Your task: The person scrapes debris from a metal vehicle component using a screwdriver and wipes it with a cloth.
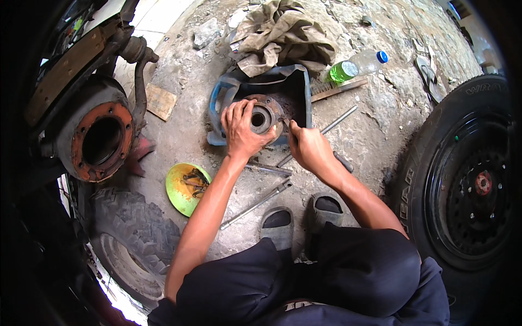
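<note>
My left hand (243, 130) is closed on the left and lower side of a round rusty metal hub (263, 108), with fingers curled over its rim. The hub rests over a cut-open blue plastic container (306, 89) with dark grime inside. My right hand (310, 146) is closed just right of the hub, thumb up, on something small at the hub's edge that I cannot make out. Steel bars (341, 118) lie on the ground beside and below the container, partly hidden by my hands.
An axle housing (76, 138) stands at left above a treaded tyre (130, 228). A green dish of bolts (179, 193) lies near my left arm. A mounted wheel (457, 179) stands at right. Cloth (288, 38), a brush (356, 84), plastic bottles (370, 60) and a board (157, 103) lie around.
</note>
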`<state>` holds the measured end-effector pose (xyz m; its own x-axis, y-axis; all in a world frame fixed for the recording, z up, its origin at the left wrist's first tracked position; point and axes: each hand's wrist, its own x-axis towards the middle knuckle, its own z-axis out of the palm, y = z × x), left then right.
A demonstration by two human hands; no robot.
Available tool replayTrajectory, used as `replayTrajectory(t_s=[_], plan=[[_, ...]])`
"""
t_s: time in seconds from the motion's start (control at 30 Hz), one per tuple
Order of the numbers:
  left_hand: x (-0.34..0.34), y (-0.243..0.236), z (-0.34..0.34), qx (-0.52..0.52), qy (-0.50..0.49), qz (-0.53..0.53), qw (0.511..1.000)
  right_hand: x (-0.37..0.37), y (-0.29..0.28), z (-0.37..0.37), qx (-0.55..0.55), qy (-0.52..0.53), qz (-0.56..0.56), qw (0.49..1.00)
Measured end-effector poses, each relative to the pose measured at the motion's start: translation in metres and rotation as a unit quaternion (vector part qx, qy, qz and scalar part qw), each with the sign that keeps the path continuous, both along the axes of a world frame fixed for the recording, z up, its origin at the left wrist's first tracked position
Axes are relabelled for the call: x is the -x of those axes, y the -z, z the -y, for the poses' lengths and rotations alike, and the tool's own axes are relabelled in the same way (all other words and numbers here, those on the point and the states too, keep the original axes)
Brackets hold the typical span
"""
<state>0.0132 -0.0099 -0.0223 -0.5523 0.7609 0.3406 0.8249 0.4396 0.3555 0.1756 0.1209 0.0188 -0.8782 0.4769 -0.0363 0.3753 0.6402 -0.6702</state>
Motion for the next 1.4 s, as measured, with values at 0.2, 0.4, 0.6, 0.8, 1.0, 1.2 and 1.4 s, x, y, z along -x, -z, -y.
replayTrajectory(t_s=[0.2,0.4,0.6,0.8,1.0,1.2,1.4], plan=[[-0.006,0.001,-0.003,-0.008,0.006,-0.004,1.0,0.018,0.015,-0.014,-0.018,-0.01,-0.006,1.0],[0.0,0.0,-0.002,0.001,-0.001,-0.005,1.0,0.003,0.014,0.0,-0.065,-0.012,0.012,0.998],[-0.001,0.001,0.0,0.005,0.006,-0.014,1.0,0.001,0.009,0.002,-0.063,-0.02,0.026,0.997],[-0.002,-0.001,-0.006,-0.005,0.006,-0.013,1.0,0.012,0.015,-0.011,-0.066,-0.024,0.012,0.997],[0.0,0.001,-0.002,-0.006,0.01,-0.021,1.0,-0.008,0.015,0.005,-0.039,-0.014,0.003,0.999],[-0.005,0.001,-0.006,-0.004,0.014,-0.022,1.0,0.025,0.017,-0.025,-0.04,-0.037,-0.014,0.998],[-0.003,0.001,0.0,0.001,0.009,-0.015,1.0,-0.001,0.009,0.0,-0.006,0.002,-0.015,1.0]])
